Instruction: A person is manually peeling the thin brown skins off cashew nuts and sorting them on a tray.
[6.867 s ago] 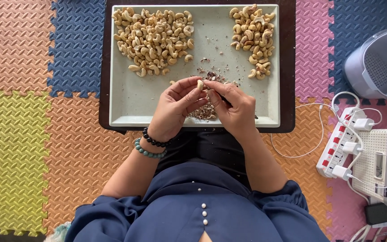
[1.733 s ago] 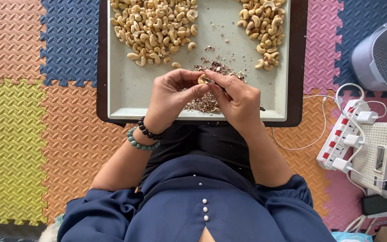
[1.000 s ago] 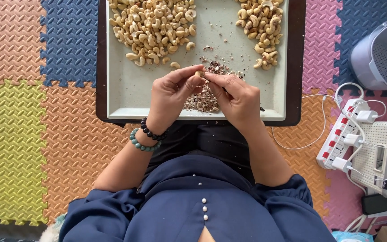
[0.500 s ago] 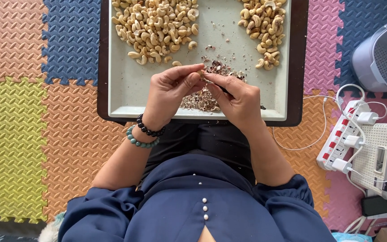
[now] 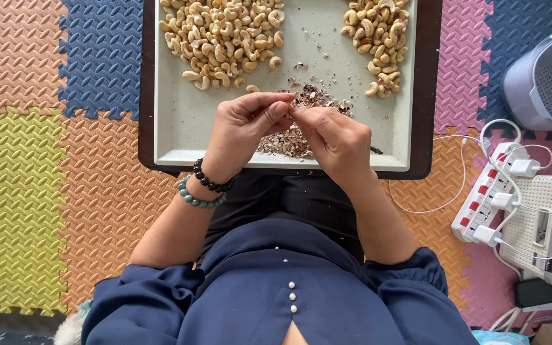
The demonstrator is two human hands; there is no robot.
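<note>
work: peeling skins off cashews by hand, over a pale tray (image 5: 174,137) that sits on a dark board (image 5: 145,96)
left hand (image 5: 241,131): fingers curled, tips pinched at the meeting point with the other hand, over the tray's near middle; two bead bracelets (image 5: 202,190) on the wrist
right hand (image 5: 337,140): closed the same way, fingertips (image 5: 298,112) pressed to the left hand's
nut in hand: hidden between the fingertips; cannot tell its look or which hand really has it
left pile (image 5: 222,35): big heap of cashews, far left of tray; pale, clean, curved, mostly whole
right pile (image 5: 376,41): smaller heap, far right; darker and patchy, brown bits on some
skins (image 5: 289,142): reddish-brown flakes heaped right under the hands, with loose crumbs scattered toward the far middle
stray nuts: a few singles lie just off the near edge of the left pile
progress: judged well along. If the pale pile is the peeled one, most nuts are done and the smaller patchy pile is what's left; which pile is which is a guess from colour only
around: foam floor mat (image 5: 46,160) in coloured squares; power strip (image 5: 490,204) with chargers and white cable near right; grey bin (image 5: 541,80) far right
</note>
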